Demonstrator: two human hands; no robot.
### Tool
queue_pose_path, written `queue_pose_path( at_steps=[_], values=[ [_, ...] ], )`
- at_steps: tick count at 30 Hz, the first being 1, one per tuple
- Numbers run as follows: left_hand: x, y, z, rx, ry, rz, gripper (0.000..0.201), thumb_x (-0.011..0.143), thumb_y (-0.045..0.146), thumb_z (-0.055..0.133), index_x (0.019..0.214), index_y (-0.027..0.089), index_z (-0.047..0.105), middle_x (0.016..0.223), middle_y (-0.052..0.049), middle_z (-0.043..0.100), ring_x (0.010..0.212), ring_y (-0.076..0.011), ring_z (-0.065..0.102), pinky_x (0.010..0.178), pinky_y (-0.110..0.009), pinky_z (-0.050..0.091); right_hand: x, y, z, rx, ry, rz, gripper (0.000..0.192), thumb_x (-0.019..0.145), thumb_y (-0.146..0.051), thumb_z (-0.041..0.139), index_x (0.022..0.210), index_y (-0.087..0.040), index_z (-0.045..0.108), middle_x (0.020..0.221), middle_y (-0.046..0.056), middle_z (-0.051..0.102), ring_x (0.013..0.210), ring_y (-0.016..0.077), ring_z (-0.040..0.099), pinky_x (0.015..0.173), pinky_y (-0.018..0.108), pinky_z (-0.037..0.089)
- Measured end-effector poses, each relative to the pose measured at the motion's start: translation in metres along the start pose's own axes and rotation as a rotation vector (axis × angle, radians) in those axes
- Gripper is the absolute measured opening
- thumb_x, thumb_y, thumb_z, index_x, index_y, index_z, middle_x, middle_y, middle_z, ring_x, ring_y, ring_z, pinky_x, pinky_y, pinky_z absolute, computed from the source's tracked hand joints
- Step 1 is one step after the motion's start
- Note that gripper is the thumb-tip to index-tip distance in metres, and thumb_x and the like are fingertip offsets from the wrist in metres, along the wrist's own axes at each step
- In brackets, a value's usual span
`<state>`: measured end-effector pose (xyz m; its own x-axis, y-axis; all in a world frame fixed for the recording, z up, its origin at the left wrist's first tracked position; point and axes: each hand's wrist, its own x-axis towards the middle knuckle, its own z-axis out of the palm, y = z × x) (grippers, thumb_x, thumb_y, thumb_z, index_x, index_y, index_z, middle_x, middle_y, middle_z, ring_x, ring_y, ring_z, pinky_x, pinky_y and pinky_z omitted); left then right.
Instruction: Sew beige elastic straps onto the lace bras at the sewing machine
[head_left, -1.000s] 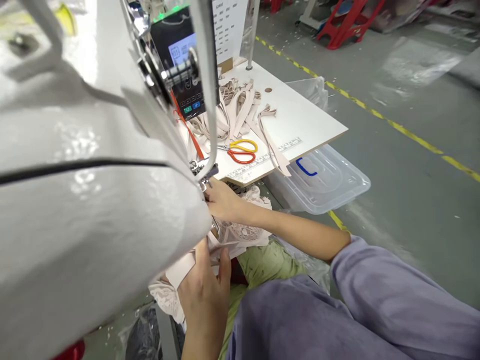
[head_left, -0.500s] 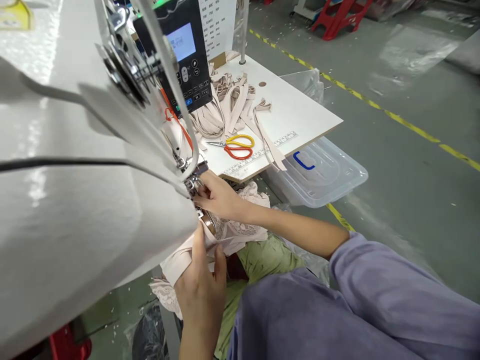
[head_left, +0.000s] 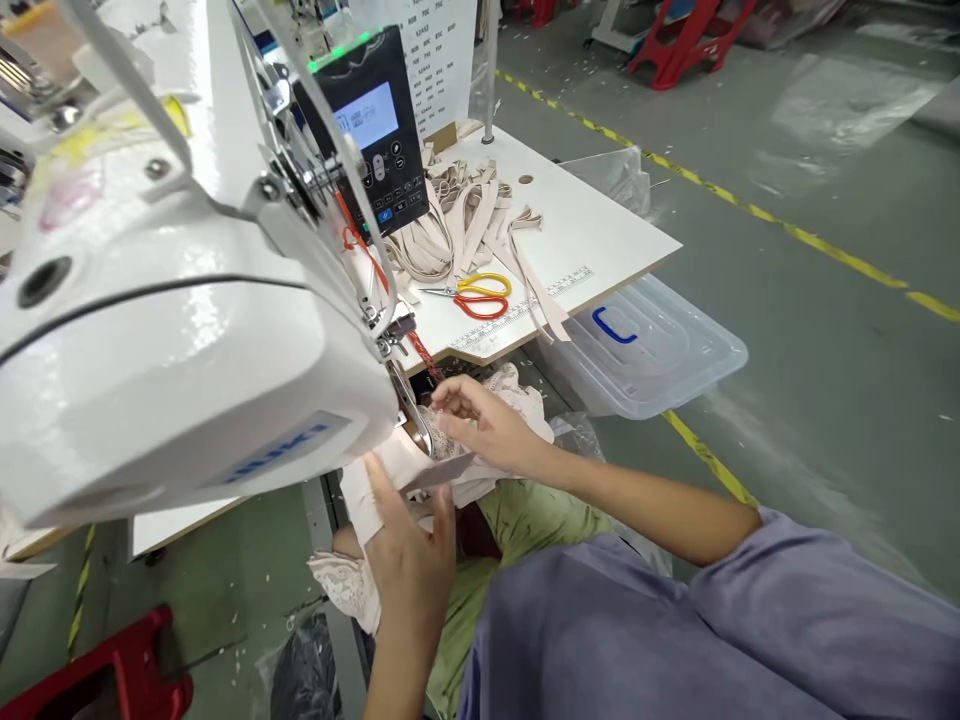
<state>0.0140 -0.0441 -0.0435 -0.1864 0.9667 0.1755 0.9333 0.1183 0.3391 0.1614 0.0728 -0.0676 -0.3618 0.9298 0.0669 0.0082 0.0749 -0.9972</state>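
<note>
L hand (head_left: 409,552): on beige fabric (head_left: 361,500) — thumb/index spread, grip unclear
R hand (head_left: 491,427): fingers half-curled, thumb apart — nr sewing mach. (head_left: 202,370)
Scissors (head_left: 482,296): on tbl. (head_left: 615,235)

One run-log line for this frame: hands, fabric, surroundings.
left hand: touching pale fabric | right hand: open near lace, contact unclear | scissors: on white table | panel screen: lit
</note>
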Motion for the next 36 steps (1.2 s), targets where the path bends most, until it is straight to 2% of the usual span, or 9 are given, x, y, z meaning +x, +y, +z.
queue_pose_path(
  at_steps=[5,10,12,15,19,22,26,31,36],
  values=[
    [-0.043,0.028,0.017,-0.085,0.021,0.233,0.095,0.091,0.038,0.064,0.160,0.012,0.005,0.149,-0.030,0.045,0.132,-0.0413,0.053,0.097,-0.050,0.053,-0.044,-0.008,-0.003,-0.023,-0.178,0.082,0.031,0.092,-0.048,0.060,0.094,-0.018,0.060,0.087,0.002,0.060,0.081,0.0160,0.055,0.072,0.028,0.044],
    [-0.057,0.018,-0.007,-0.589,-0.426,-0.023,0.058,0.097,0.037,0.052,0.149,0.014,0.038,0.097,-0.012,0.077,0.085,-0.0247,0.075,0.067,-0.034,0.060,-0.060,-0.010,-0.015,0.204,-0.175,0.207,0.042,0.090,-0.056,0.060,0.077,-0.016,0.057,0.069,-0.003,0.047,0.064,0.0110,0.043,0.057,0.024,0.035],
    [-0.049,0.010,-0.024,-0.640,-0.349,-0.077,0.033,0.100,0.033,0.047,0.126,0.017,0.059,0.075,-0.004,0.073,0.065,-0.0180,0.070,0.060,-0.028,0.057,-0.059,-0.013,-0.020,0.277,-0.278,0.259,0.044,0.087,-0.057,0.063,0.081,-0.014,0.060,0.069,-0.003,0.048,0.063,0.0104,0.044,0.057,0.023,0.035],
    [-0.032,0.005,-0.043,-0.482,-0.088,0.247,0.029,0.097,0.025,0.051,0.123,0.019,0.060,0.109,-0.012,0.071,0.103,-0.0238,0.067,0.089,-0.038,0.055,-0.057,-0.022,-0.023,0.321,-0.504,0.315,0.041,0.089,-0.054,0.061,0.091,-0.013,0.064,0.073,-0.002,0.054,0.065,0.0103,0.048,0.059,0.022,0.038],
    [-0.014,0.005,-0.037,-0.250,-0.299,0.477,0.030,0.097,0.028,0.046,0.120,0.016,0.062,0.113,-0.016,0.069,0.111,-0.0286,0.064,0.101,-0.048,0.046,-0.055,-0.032,-0.019,-0.107,-0.807,0.064,0.031,0.096,-0.038,0.053,0.079,-0.015,0.064,0.066,-0.003,0.053,0.061,0.0093,0.048,0.059,0.022,0.037],
    [-0.007,-0.006,-0.017,-0.364,-0.510,0.030,0.041,0.099,0.038,0.039,0.074,0.018,0.064,0.062,-0.007,0.062,0.064,-0.0223,0.064,0.074,-0.039,0.051,-0.057,-0.024,-0.008,-0.679,-0.659,-0.263,0.028,0.096,-0.021,0.049,0.072,-0.015,0.063,0.065,0.001,0.056,0.058,0.0108,0.045,0.055,0.025,0.028],
    [-0.010,-0.027,0.007,-1.146,-0.822,-0.456,0.043,0.091,0.055,0.050,0.075,0.017,0.061,0.056,-0.001,0.054,0.051,-0.0155,0.054,0.062,-0.031,0.048,-0.060,0.004,0.008,-0.942,-0.381,-0.548,0.025,0.096,-0.014,0.045,0.087,-0.017,0.068,0.070,0.003,0.060,0.061,0.0142,0.049,0.054,0.028,0.030],
    [-0.024,-0.032,0.008,-1.290,-0.653,-0.500,0.039,0.091,0.053,0.055,0.077,0.017,0.058,0.061,0.004,0.049,0.054,-0.0093,0.045,0.058,-0.022,0.040,-0.064,0.019,0.012,-0.655,-0.157,-0.502,0.023,0.093,-0.023,0.054,0.115,-0.021,0.063,0.102,0.009,0.067,0.095,0.0215,0.061,0.083,0.037,0.050],
    [-0.030,-0.026,-0.004,-1.005,-0.454,-0.381,0.035,0.096,0.046,0.051,0.081,0.017,0.063,0.063,0.003,0.052,0.061,-0.0111,0.047,0.060,-0.022,0.038,-0.066,0.016,0.020,-0.592,-0.165,-0.442,0.021,0.095,-0.036,0.058,0.106,-0.020,0.067,0.095,0.008,0.068,0.087,0.0189,0.064,0.074,0.032,0.053]
  ],
)
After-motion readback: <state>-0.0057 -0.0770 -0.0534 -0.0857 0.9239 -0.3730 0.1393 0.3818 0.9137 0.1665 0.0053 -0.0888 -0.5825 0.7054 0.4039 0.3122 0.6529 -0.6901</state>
